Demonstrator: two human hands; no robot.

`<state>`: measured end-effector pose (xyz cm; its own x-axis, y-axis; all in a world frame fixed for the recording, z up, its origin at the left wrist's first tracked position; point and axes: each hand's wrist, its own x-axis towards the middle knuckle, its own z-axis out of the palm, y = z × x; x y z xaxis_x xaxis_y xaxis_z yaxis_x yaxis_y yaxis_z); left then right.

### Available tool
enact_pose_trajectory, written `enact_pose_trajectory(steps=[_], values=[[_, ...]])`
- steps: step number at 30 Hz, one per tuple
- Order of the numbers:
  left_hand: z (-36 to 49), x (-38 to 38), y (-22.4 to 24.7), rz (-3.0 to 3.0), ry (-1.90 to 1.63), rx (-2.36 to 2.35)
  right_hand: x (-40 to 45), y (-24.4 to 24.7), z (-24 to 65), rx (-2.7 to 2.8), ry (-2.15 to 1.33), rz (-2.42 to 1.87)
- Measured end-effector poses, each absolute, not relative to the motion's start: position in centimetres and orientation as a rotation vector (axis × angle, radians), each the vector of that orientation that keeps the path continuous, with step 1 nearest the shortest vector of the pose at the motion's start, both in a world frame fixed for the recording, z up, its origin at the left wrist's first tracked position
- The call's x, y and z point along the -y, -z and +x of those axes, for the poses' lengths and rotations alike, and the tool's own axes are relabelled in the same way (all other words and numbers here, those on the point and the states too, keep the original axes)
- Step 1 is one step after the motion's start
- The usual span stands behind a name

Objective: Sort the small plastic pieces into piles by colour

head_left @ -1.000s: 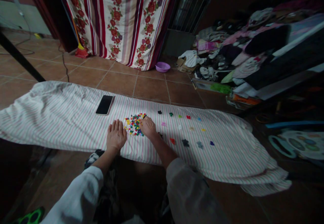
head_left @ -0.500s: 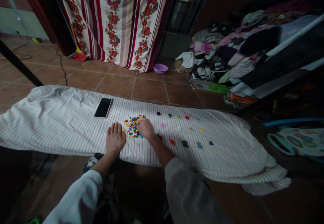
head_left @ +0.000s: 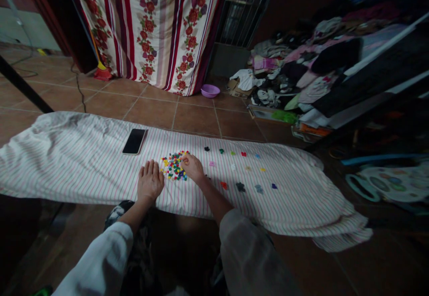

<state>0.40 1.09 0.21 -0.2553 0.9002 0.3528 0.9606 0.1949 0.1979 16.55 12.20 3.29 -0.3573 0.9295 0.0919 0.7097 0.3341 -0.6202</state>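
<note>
My left hand (head_left: 150,181) lies flat on the striped cloth, fingers stretched out, just left of a pile of small multicoloured pieces (head_left: 174,171). My right hand (head_left: 192,167) is at the pile's right side. Its thumb and forefinger are pinched together over the pieces; whatever is between them is too small to make out. To the right, small single-coloured clusters sit apart in rows, among them a black cluster (head_left: 207,149), a red cluster (head_left: 243,154), a pink cluster (head_left: 212,164), an orange cluster (head_left: 224,185) and a dark grey cluster (head_left: 240,187). My right wrist partly hides another dark cluster.
The striped cloth (head_left: 83,162) covers a long low surface. A phone (head_left: 134,141) rests behind my left hand. Beyond are a tiled floor, a purple basin (head_left: 210,91), a floral curtain (head_left: 161,32) and heaped clothes (head_left: 295,68). A patterned plastic object (head_left: 392,182) stands at the right.
The view has shifted slightly. My right hand has shifted a little to the right over the pile, its fingers drawn together in a pinch. My left hand stays flat in place.
</note>
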Motion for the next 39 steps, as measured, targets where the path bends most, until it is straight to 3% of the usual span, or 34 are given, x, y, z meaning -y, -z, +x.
enact_pose_trajectory(steps=[14,39], values=[[0.3,-0.8,-0.2,-1.81,0.565,2.295,-11.5,-2.5,18.1,1.795,-1.019,-1.295],[0.3,0.2,-1.1,-1.831,0.547,2.255,-8.4,-0.7,34.7,1.425,-0.843,-1.447]])
